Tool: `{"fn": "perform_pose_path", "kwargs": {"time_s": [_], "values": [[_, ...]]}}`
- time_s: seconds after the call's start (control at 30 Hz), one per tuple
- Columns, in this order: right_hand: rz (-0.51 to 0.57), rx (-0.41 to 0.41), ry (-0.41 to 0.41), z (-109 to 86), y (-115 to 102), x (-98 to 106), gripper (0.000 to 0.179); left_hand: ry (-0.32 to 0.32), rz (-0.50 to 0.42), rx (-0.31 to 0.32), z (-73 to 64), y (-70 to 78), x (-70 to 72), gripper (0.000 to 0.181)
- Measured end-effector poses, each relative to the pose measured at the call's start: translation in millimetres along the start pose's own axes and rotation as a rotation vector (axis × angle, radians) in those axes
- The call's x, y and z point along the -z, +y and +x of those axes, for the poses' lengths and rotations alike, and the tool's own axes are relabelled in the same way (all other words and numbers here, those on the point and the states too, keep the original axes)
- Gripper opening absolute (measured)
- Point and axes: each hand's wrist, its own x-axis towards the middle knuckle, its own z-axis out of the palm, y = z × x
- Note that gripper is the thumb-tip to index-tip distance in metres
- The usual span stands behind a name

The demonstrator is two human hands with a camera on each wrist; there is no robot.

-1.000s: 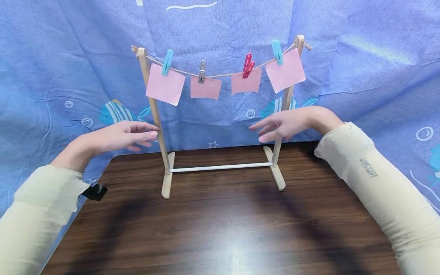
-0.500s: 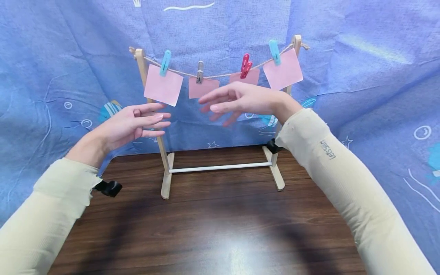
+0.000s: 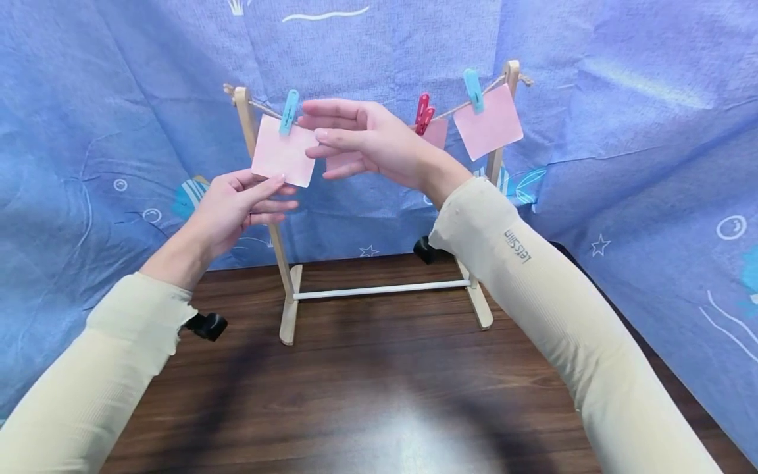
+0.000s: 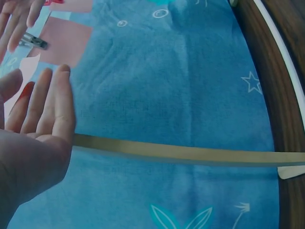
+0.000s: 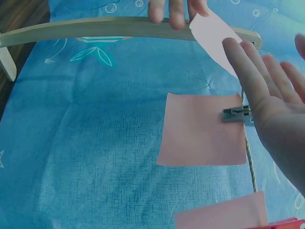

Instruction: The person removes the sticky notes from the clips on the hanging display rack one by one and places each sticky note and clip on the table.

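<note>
A square pink paper (image 3: 283, 150) hangs at the left of the cord under a light blue clothespin (image 3: 289, 112). My left hand (image 3: 222, 210) pinches its lower edge, thumb in front and fingers behind. My right hand (image 3: 379, 141) is raised just right of that clothespin, fingers extended, apart from the pin. Behind the right hand, a second pink paper (image 5: 205, 129) hangs from a metal-grey clothespin (image 5: 233, 114); the hand mostly hides both in the head view. Further right are a third pink paper (image 3: 436, 131) under red clothespins (image 3: 424, 117) and a fourth paper (image 3: 489, 124) under a blue clothespin (image 3: 474, 91).
The cord is strung between two wooden posts (image 3: 280, 257) on flat feet (image 3: 288, 322). A white rod (image 3: 379, 289) joins them near the bottom. The stand is on a dark wooden table (image 3: 331, 395), before a blue patterned cloth (image 3: 379, 217).
My right hand has moved left and up, from the right post to beside the left blue clothespin. My left hand has come right and up and now grips the left paper's lower edge.
</note>
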Motion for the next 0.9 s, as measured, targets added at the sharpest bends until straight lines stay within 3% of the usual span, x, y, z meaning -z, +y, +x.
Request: {"fn": "perform_pose_path", "kwargs": {"time_s": [0.27, 0.47, 0.6, 0.8, 0.9], "values": [[-0.103, 0.021, 0.061, 8.1, 4.4, -1.8, 0.057, 0.043, 0.029, -0.029, 1.4, 3.9, -0.8, 0.026], [-0.046, 0.044, 0.097, 9.5, 11.5, -2.7, 0.05, 0.061, 0.037, -0.011, 0.4, -2.9, -0.2, 0.027], [-0.048, 0.043, 0.07, 10.5, 14.7, -6.0, 0.045, 0.063, 0.047, -0.019, 0.2, -6.8, 0.6, 0.027], [-0.184, 0.002, -0.032, 9.4, 16.9, -9.2, 0.04, 0.068, 0.067, -0.021, -0.4, -6.9, 2.1, 0.029], [-0.232, 0.004, -0.03, 10.6, 16.0, -7.6, 0.042, 0.079, 0.076, -0.018, -0.7, -5.5, 3.0, 0.03]]}}
